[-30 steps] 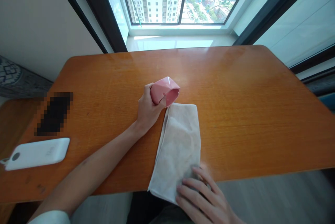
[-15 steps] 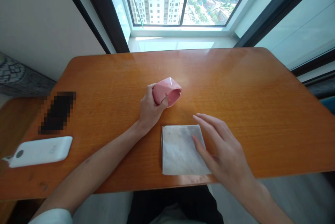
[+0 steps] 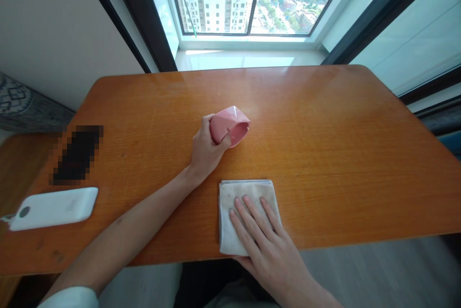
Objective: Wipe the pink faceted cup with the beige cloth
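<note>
The left hand [image 3: 206, 152] is clenched round a pink faceted cup [image 3: 230, 123], which sits near the middle of the table [image 3: 324, 154], tipped on its side with its mouth facing about 3 o'clock. The left fingers [image 3: 208, 125] curl over the cup's body and the thumb lies near the rim, a grip that leaves the mouth uncovered and the inside exposed. Whether the cup touches the wood beneath it, I cannot tell.

At about 5 o'clock from the cup, the right hand [image 3: 264, 245] lies flat on a folded off-white cloth [image 3: 228, 207] marked with grey smudges. The right fingers [image 3: 248, 214] are extended and slightly spread, pressing rather than gripping, so the hand appears to hold the cloth flat against the wood.

Toward 9 o'clock lies a white power bank [image 3: 54, 209], and at about 10 o'clock a dark oblong object [image 3: 77, 154], too pixelated to identify. At 12 o'clock, a tall window [image 3: 216, 0] looks out on high-rise apartment blocks.
</note>
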Demonstrator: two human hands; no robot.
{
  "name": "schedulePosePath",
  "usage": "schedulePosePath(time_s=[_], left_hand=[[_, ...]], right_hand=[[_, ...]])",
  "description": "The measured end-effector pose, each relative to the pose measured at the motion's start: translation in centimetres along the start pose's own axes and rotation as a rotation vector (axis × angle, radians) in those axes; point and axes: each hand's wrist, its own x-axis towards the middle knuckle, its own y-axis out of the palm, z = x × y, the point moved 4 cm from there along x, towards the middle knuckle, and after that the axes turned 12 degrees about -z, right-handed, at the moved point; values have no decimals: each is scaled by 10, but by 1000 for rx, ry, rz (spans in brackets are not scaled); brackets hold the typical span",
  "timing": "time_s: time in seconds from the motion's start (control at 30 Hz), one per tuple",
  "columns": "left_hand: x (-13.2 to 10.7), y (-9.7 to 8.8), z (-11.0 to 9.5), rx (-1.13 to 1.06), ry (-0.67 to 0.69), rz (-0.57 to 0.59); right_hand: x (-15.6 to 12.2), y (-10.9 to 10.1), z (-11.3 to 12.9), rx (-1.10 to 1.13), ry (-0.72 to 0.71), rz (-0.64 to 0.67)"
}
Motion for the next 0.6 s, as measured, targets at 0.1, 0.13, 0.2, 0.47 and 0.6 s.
schedulePosePath(time_s=[0.1,0.13,0.2,0.47,0.6], left_hand=[[0,0,1,2,-16,9],[-1,0,1,3,-22,13],[-1,0,0,5,-27,18],[-3,0,-8,62,76,50],[-6,2,-10,62,147,83]], right_hand=[[-1,-12,2,108,-113,-28],[-2,-17,3,190,-144,-44],[-3,-30,-4,436,-48,-61],[29,-49,-122,1014,1495,-494],[88,-54,-147,518,827,-857]])
